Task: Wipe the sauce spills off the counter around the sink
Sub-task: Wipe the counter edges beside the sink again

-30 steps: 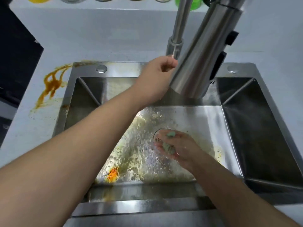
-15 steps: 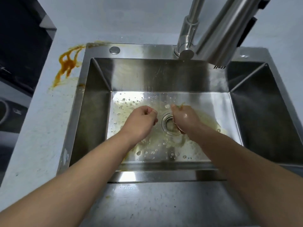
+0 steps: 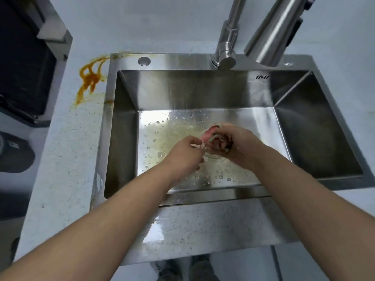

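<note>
Both hands are down inside the steel sink (image 3: 123, 138), over the drain. My right hand (image 3: 241, 147) squeezes a wadded wet cloth (image 3: 215, 136), pink and pale green with brown stains. My left hand (image 3: 186, 153) is just left of it, fingers curled and pinching toward the cloth's edge; I cannot tell whether it touches the cloth. An orange-brown sauce spill (image 3: 89, 78) lies in streaks on the pale counter at the sink's back left corner, with fainter smears and specks running down the counter (image 3: 67, 159) along the sink's left rim. The sink floor holds yellowish water and droplets.
A steel faucet (image 3: 229, 41) with a pull-down spray head (image 3: 272, 35) rises behind the sink, right of centre. A black appliance (image 3: 22, 63) stands on the left counter edge. A wet steel ledge (image 3: 203, 230) lies in front of the sink.
My left hand came down from the faucet into the sink beside my right. The water stream has stopped. My right hand lifted the cloth slightly and bunched it, with the cloth now showing.
</note>
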